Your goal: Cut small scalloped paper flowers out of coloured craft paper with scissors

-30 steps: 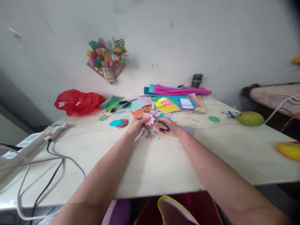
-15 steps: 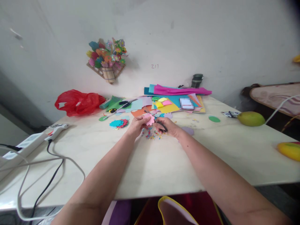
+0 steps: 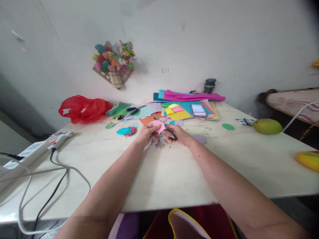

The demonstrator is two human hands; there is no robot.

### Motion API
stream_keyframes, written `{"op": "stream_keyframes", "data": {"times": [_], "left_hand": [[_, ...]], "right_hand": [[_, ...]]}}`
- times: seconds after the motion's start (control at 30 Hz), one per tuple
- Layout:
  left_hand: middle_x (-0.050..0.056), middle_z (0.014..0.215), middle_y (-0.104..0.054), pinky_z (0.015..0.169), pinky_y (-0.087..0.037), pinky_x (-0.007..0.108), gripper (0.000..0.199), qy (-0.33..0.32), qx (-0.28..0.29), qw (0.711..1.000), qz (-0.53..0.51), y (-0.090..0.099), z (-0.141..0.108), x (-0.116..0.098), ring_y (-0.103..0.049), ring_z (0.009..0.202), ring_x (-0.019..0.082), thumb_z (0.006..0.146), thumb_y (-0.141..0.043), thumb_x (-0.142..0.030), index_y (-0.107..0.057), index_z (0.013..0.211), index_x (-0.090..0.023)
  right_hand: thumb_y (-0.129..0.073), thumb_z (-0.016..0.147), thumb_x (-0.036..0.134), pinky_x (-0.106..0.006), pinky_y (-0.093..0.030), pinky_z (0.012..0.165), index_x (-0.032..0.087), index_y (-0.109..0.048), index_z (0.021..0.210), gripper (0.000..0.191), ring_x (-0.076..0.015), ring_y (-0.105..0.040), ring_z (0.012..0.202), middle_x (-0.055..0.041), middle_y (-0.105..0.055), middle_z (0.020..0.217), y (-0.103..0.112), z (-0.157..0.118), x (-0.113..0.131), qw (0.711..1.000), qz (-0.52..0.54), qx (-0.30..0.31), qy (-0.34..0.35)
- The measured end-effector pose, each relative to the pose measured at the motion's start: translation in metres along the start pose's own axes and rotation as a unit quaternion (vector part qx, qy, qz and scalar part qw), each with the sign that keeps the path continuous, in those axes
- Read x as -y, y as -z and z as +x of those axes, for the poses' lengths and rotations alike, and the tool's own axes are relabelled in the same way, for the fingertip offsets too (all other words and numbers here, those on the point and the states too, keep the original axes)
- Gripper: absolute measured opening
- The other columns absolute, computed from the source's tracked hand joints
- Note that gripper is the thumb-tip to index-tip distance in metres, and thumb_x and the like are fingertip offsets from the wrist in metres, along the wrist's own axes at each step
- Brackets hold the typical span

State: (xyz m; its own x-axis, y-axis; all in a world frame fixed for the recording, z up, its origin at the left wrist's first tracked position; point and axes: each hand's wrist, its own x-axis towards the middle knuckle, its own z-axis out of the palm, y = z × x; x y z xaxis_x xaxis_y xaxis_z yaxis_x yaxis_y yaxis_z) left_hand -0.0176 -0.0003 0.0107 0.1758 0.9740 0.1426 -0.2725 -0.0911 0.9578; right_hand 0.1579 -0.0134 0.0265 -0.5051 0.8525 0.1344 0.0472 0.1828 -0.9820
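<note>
A pink paper flower (image 3: 159, 126) with a scalloped edge is pinched in the fingers of my left hand (image 3: 147, 132). My right hand (image 3: 179, 133) is closed round the dark handles of a pair of scissors (image 3: 171, 134). The blades lie at the flower's right side, partly hidden by the paper and fingers. Small coloured paper scraps (image 3: 161, 142) are scattered on the table under both hands. To the left, blue scalloped paper flowers (image 3: 125, 131) lie stacked beside a red one (image 3: 133, 130).
Coloured paper sheets (image 3: 183, 114), a phone (image 3: 198, 110) and a second pair of scissors (image 3: 134, 109) lie at the back. A red plastic bag (image 3: 83, 108) sits back left. A power strip (image 3: 27, 152) with cables is at left. A mango (image 3: 267, 126) rests on the right.
The pink flower has turned slightly in my left fingers, and the scissors in my right hand have shifted a little. Everything else looks the same.
</note>
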Motion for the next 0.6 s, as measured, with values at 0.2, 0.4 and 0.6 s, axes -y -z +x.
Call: {"op": "stream_keyframes", "data": {"times": [0.2,0.4,0.6], "left_hand": [[0.002,0.058,-0.063,0.044,-0.042,0.019,0.033,-0.006,0.016,1.000,0.000,-0.0016,0.0002,-0.0022,-0.053,0.044,0.007,0.059,-0.082,-0.039,-0.064,0.065,-0.012],[0.000,0.056,-0.062,0.044,-0.044,0.019,0.038,-0.017,0.028,0.999,0.004,-0.0040,-0.0002,-0.0059,-0.055,0.044,0.009,0.065,-0.076,-0.047,-0.063,0.071,-0.013],[0.001,0.056,-0.063,0.044,-0.045,0.020,0.040,-0.012,0.020,1.000,0.008,-0.0060,-0.0020,-0.0090,-0.056,0.045,0.009,0.060,-0.079,-0.047,-0.063,0.069,-0.012]], "right_hand": [[-0.075,0.066,0.035,-0.018,-0.034,0.038,0.015,-0.054,0.072,0.030,-0.0064,-0.046,0.039,0.0050,-0.052,0.049,0.0022,0.0013,-0.0023,1.000,-0.006,0.002,-0.001],[-0.072,0.069,0.040,-0.018,-0.036,0.040,0.015,-0.053,0.072,0.031,-0.0061,-0.047,0.040,0.0054,-0.051,0.051,0.0043,0.0020,-0.0044,1.000,-0.011,0.006,0.014],[-0.071,0.070,0.041,-0.018,-0.035,0.039,0.016,-0.054,0.072,0.030,-0.0062,-0.046,0.040,0.0050,-0.051,0.051,0.0065,0.0037,-0.0091,1.000,-0.013,0.009,0.009]]}}
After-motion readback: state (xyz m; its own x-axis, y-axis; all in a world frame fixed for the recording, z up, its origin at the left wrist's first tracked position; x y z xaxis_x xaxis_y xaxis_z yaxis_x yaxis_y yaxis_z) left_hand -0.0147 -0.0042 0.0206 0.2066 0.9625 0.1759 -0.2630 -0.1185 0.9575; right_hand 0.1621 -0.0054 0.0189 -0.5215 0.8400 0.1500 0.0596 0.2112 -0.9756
